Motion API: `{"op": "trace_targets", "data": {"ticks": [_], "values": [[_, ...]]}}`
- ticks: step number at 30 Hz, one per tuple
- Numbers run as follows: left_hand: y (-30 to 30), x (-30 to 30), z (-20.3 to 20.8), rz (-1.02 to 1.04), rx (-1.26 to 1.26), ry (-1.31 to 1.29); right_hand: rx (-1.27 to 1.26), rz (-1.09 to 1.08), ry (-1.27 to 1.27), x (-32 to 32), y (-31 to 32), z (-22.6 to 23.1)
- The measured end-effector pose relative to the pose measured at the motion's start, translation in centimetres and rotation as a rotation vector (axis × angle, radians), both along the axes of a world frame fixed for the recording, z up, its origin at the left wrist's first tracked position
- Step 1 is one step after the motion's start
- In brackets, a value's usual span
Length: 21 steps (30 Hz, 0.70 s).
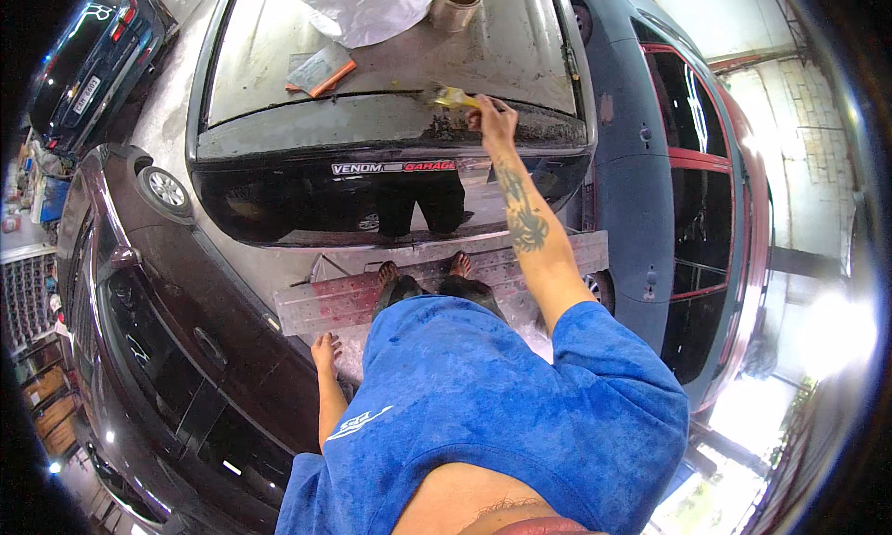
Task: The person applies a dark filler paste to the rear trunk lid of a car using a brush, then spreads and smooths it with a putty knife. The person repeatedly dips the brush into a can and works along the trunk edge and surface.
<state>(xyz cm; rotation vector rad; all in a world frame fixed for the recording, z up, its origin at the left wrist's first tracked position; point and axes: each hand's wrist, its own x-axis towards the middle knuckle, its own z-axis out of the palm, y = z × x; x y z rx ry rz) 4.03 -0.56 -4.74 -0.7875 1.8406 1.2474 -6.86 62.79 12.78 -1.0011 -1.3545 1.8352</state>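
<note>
My right hand [494, 122] is closed around the yellow handle of a paintbrush [453, 98]. The bristles are over the rear edge of a vehicle's grey, stained roof [307, 131], seemingly touching it. Dark wet-looking smears lie on the roof edge near the brush. My left hand [325, 351] hangs low at my left side, fingers loosely apart, with nothing visible in it. On the roof rest a metal can [455, 9], a crumpled whitish plastic sheet [372, 6] and a grey flat piece with an orange edge [321, 69], its kind unclear.
I stand on a narrow raised platform [344, 298] behind the vehicle's dark rear window [279, 201]. A dark maroon car [204, 349] is close on my left. On the right stands a grey-blue car body [627, 163] with red window frames. Another dark car [93, 61] is at far left.
</note>
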Motion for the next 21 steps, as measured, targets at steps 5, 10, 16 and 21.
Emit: {"op": "trace_targets", "data": {"ticks": [5, 10, 16, 21], "values": [[1.5, 3.6, 1.2, -0.091, -0.063, -0.179, 0.004, -0.144, -0.089, 8.0, 8.1, 0.5], [5.2, 5.4, 3.8, -0.368, -0.159, -0.098, 0.037, -0.229, -0.151, 14.2, 13.9, 0.3], [8.5, 5.4, 4.9, -0.219, -0.022, -0.019, 0.073, -0.311, -0.199, 19.9, 18.7, -0.2], [9.4, 4.7, 4.2, -0.244, -0.039, -0.032, 0.064, -0.368, -0.208, 22.6, 20.1, 0.5]]}}
